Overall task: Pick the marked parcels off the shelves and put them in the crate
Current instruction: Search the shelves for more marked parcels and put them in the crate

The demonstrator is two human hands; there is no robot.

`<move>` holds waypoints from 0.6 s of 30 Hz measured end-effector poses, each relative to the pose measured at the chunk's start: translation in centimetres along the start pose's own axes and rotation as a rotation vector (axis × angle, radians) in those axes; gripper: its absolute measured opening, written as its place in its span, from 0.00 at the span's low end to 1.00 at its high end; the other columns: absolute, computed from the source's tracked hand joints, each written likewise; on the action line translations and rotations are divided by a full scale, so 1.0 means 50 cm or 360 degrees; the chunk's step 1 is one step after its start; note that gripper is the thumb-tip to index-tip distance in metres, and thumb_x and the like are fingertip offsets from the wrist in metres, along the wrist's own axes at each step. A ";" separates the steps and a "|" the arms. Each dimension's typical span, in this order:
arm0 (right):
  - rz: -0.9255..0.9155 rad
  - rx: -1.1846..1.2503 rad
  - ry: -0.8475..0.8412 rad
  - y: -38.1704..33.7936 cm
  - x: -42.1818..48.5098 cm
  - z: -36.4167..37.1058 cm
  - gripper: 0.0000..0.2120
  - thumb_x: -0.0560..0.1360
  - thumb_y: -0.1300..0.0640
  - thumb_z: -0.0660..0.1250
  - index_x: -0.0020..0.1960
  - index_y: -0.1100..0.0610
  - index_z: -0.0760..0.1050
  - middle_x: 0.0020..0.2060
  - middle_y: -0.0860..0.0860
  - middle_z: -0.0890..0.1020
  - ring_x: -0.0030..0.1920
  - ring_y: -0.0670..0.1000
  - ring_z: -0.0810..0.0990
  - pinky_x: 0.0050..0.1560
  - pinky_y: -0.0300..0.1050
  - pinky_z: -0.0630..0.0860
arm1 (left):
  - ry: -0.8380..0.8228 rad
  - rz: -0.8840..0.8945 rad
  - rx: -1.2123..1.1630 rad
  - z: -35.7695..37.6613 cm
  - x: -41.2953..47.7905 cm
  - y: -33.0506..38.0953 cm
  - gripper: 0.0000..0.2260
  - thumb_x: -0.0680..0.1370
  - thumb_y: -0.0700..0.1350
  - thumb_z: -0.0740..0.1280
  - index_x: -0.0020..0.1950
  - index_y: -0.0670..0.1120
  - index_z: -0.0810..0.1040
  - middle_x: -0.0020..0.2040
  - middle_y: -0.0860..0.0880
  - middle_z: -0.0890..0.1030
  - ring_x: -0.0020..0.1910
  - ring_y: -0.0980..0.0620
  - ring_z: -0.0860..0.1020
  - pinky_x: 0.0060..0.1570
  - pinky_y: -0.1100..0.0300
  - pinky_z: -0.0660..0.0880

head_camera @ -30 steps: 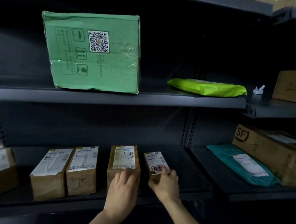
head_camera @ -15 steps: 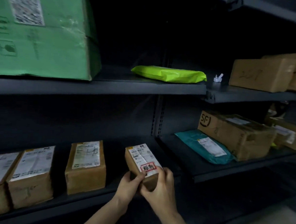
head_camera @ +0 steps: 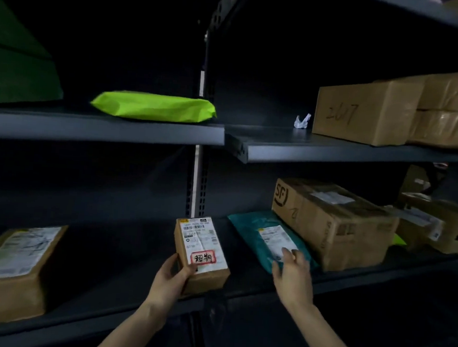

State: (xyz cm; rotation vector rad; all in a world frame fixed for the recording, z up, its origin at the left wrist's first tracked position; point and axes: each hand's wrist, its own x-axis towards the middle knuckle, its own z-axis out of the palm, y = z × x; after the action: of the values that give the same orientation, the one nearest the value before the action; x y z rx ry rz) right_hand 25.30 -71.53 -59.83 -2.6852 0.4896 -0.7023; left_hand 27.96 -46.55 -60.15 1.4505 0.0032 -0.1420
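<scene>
A small brown parcel (head_camera: pixel 200 255) with a white label and a red-framed handwritten mark is held in front of the lower shelf (head_camera: pixel 120 314). My left hand (head_camera: pixel 170 280) grips it from the left and below. My right hand (head_camera: pixel 292 275) is off it, fingers apart, reaching to the near end of a teal mailer bag (head_camera: pixel 253 229) on the lower right shelf. I cannot tell whether the fingers touch the bag. No crate is in view.
A brown labelled box (head_camera: pixel 12 269) stays on the lower left shelf. An SF carton (head_camera: pixel 333 221) lies right of the teal bag, more boxes (head_camera: pixel 441 226) beyond. Above: lime-green bag (head_camera: pixel 154 106), green box edge (head_camera: pixel 15 71), white scrap (head_camera: pixel 302 121), cartons (head_camera: pixel 367 112).
The view swung right. My right hand let go of the marked parcel and moved right to the teal bag. My left hand alone now holds the parcel, lifted off the shelf.
</scene>
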 end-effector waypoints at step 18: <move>-0.0526 -0.0036 -0.0717 0.066 0.075 0.069 0.21 0.76 0.42 0.58 0.68 0.43 0.63 0.70 0.57 0.63 0.67 0.58 0.64 0.64 0.46 0.66 | 0.0493 -0.0093 0.0078 0.164 0.026 -0.012 0.18 0.78 0.44 0.65 0.66 0.41 0.72 0.54 0.41 0.81 0.46 0.45 0.80 0.39 0.54 0.77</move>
State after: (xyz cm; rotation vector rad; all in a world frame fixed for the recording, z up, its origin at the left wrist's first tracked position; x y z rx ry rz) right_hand 29.34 -75.22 -62.46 -2.8519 -0.0622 -0.1488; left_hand 28.51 -54.86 -59.88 1.5093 0.2968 0.0366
